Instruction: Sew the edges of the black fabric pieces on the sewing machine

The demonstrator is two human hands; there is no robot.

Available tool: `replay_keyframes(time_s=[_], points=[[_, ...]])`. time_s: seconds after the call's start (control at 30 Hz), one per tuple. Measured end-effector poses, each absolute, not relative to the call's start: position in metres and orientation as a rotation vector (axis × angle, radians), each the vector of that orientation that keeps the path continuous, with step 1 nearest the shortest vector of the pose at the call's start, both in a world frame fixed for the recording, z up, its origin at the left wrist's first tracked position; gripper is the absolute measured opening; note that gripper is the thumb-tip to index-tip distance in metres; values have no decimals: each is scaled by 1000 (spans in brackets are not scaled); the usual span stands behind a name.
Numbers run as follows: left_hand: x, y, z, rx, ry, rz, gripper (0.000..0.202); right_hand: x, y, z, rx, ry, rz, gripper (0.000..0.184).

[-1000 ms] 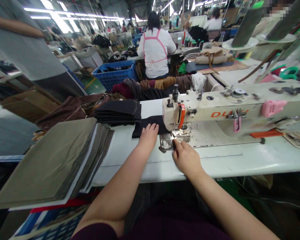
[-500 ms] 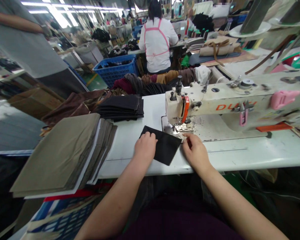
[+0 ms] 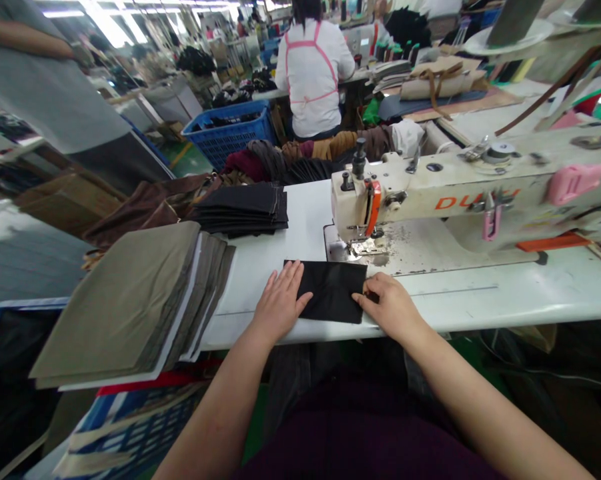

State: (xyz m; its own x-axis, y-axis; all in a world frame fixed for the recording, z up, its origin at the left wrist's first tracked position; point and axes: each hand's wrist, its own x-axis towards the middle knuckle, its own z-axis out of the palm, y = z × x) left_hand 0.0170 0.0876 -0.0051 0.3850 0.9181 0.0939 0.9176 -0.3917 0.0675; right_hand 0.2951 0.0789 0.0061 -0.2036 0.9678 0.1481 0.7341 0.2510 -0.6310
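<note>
Just inside the bench's [image 3: 460,310] front edge, the left hand [image 3: 279,300], grip spread, presses black cloth [image 3: 330,290]; the right hand [image 3: 391,305] pinches its side.

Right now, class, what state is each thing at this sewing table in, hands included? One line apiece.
Left hand: open, palm down on the black cloth's left end
Right hand: fingers curled, pinching the cloth's right edge
Black cloth: spread flat
Sewing machine: upright; running or stopped, cannot tell
Dark stack: piled flat
Olive stack: piled, right-hand edges fanned
Blue basket: open-topped, dark items inside
</note>
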Motion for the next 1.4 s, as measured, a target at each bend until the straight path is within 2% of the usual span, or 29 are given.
replay_keyframes(time_s=[0.27, 0.67, 0.8, 0.9, 1.03, 1.4], points=[[15, 74, -5, 2607, 1762, 101, 75, 302, 82, 2, -1548, -2034, 626, 29], [16, 74, -3, 2583, 1775, 121, 75, 299, 74, 0, -1554, -2028, 505, 21], [32, 77, 7, 2622, 1806, 238, 62, 298, 74, -1, -1573, -2026, 449, 19], [59, 82, 15, 2780, 1556, 337, 46, 297, 74, -2, -1595, -2020, 418, 22], [95, 91, 13, 2925, 1111, 294, 47, 297, 75, -3, -1578, -2024, 410, 24], [113, 101, 6, 2920, 1233, 189, 48, 300, 78, -2, -1606, -2015, 417, 26]])
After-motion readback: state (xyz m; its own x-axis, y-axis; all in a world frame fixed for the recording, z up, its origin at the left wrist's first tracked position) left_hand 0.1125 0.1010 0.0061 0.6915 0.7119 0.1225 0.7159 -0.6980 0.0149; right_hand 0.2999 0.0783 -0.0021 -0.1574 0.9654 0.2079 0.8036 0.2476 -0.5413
